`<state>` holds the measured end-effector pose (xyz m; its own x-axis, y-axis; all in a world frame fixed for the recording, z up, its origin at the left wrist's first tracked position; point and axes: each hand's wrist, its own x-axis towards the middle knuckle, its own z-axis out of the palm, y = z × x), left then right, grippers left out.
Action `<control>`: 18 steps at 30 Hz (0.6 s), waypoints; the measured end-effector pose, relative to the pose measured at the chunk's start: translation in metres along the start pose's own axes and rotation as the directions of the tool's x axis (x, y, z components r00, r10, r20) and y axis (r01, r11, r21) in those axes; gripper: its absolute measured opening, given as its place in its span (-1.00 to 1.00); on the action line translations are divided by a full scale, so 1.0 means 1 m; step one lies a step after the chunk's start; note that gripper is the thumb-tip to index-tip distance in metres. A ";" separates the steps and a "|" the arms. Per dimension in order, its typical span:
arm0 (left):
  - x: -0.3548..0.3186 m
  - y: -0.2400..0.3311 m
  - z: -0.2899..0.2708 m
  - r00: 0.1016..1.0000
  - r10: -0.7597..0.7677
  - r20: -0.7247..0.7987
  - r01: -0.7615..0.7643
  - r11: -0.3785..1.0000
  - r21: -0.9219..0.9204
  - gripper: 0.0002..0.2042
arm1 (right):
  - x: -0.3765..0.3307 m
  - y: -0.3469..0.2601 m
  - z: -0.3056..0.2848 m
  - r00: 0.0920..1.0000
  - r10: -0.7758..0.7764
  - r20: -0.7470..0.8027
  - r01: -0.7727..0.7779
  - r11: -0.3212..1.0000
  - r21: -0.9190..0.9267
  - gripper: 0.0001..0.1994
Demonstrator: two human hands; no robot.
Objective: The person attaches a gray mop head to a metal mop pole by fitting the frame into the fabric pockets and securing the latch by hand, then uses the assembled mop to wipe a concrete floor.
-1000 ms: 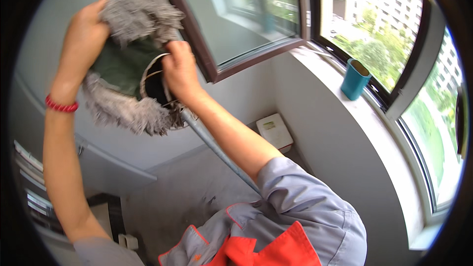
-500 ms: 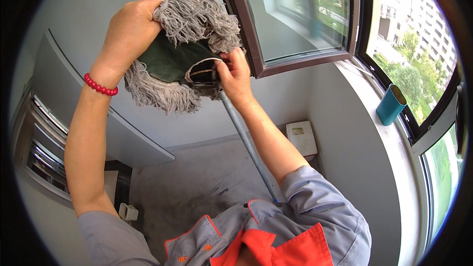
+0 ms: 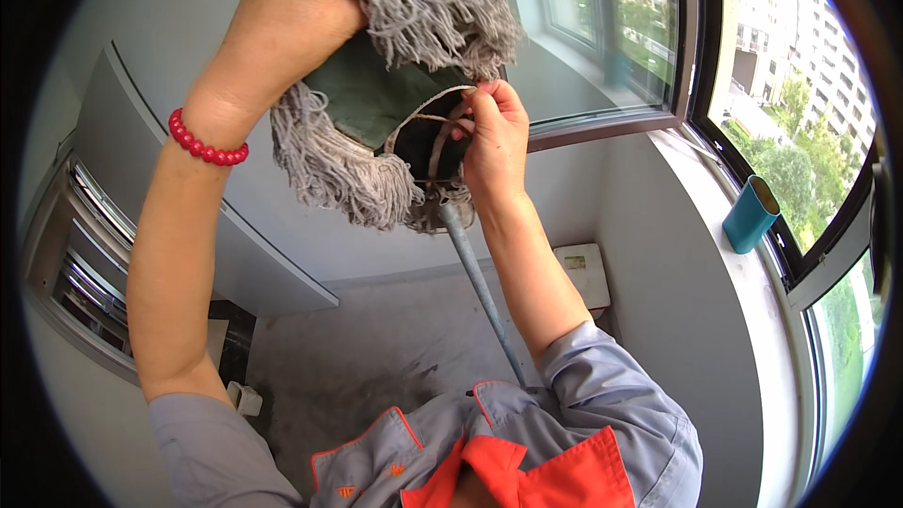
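Note:
A mop head (image 3: 433, 9) with grey yarn fringe and a dark green cloth backing (image 3: 353, 99) is raised in front of me. My left hand (image 3: 287, 23), above a red bead bracelet (image 3: 207, 143), is closed on the fringed edge at the upper left. Thumb and fingers of my right hand (image 3: 499, 141) pinch a thin white string (image 3: 414, 116) at the cloth's right side. Below the string is a dark opening, with part of the mop frame showing in it. A grey metal pole (image 3: 480, 277) runs from there down toward my chest.
An open window sash (image 3: 602, 56) hangs close behind the mop head. On the curved sill at right stands a teal oval holder (image 3: 751, 214). A white box (image 3: 583, 275) sits on the floor by the wall. A cabinet door (image 3: 198, 198) stands open at left.
Both hands and the mop head have moved up and to the right, nearer to me. The mop's opening and the strap or frame inside it show more now. My right hand still pinches the string.

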<state>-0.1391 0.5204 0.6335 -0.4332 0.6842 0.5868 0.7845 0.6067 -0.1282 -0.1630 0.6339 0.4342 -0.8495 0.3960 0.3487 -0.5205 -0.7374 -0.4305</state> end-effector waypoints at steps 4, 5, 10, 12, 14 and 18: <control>-0.009 0.059 -0.001 0.988 -0.040 -0.147 0.063 0.986 0.157 -0.83 | 0.000 0.008 -0.007 0.995 0.073 -0.065 -0.066 0.993 0.093 -0.93; -0.015 0.056 0.003 0.985 -0.012 -0.172 0.046 0.979 0.198 -0.78 | -0.002 0.009 -0.006 0.994 0.081 -0.077 -0.074 0.992 0.099 -0.94; -0.063 0.012 0.028 0.955 -0.011 -0.296 0.007 1.000 -0.015 -0.35 | -0.008 0.014 -0.001 0.998 -0.028 -0.049 0.031 0.998 0.056 -0.95; -0.084 -0.006 0.048 0.921 -0.020 -0.390 -0.069 0.975 -0.212 -0.34 | -0.012 0.011 0.005 0.996 -0.074 -0.043 0.077 0.995 0.059 -0.95; -0.107 -0.011 0.061 0.920 -0.259 -0.295 0.012 0.770 -0.638 -0.35 | -0.020 0.010 0.004 0.991 -0.130 0.030 0.130 0.992 0.005 -0.92; -0.174 -0.033 0.094 0.931 -0.364 0.005 0.072 0.169 -0.983 -0.33 | -0.010 0.030 -0.007 0.995 -0.051 0.082 0.049 0.999 0.018 -0.86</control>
<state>-0.1312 0.4189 0.4607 -0.6915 0.4180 0.5891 0.5380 -0.2461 0.8062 -0.1707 0.6116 0.4122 -0.8120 0.3869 0.4370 -0.5603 -0.7264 -0.3980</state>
